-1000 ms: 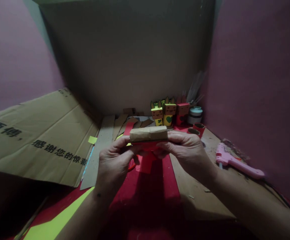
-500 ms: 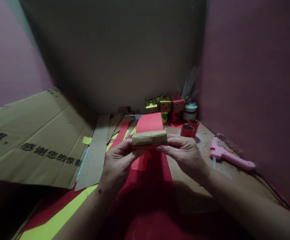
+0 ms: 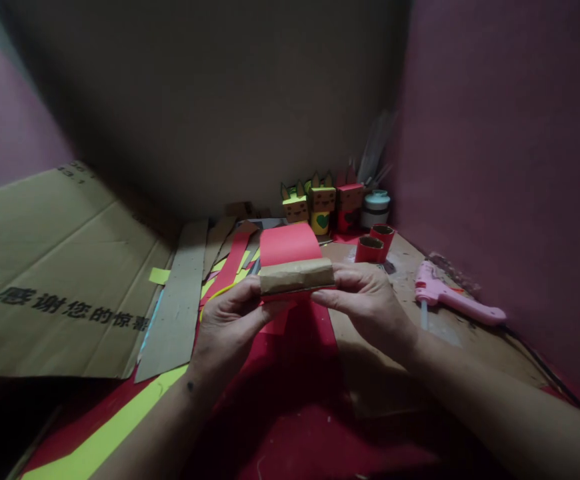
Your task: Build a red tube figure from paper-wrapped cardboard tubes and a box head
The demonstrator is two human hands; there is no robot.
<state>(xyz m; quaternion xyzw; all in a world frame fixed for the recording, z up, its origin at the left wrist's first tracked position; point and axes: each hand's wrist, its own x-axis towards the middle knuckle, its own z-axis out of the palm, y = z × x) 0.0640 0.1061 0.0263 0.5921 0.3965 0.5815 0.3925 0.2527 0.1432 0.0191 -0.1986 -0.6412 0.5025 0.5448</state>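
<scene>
Far to the left, a large flattened cardboard sheet (image 3: 65,267) with printed black characters lies sloped against the wall. Just right of it, long cardboard strips (image 3: 175,300) run along the floor, with a yellow paper strip (image 3: 105,433) crossing the red surface near the bottom edge.

The left hand (image 3: 230,323) is curled narrowly, thumb on top and fingers beneath, pinching the left end of a brown cardboard tube (image 3: 296,276) that lies level between both hands. A sheet of red paper (image 3: 289,244) stands up behind the tube, curving over at its top, and its lower edge shows under the tube between the fingers. Whether the paper is stuck to the tube cannot be told.

The right hand (image 3: 370,303) grips the tube's right end in the same way, thumb and forefinger closed tight on it, the other fingers folded below.

Beyond the hands, by the back wall, stand three small paper box figures (image 3: 320,203) with ears, and beside them a white jar (image 3: 375,208). Two red-wrapped tubes (image 3: 375,244) stand upright just in front. Further right, a pink glue gun (image 3: 453,301) lies on the brown board, well apart from the right hand.
</scene>
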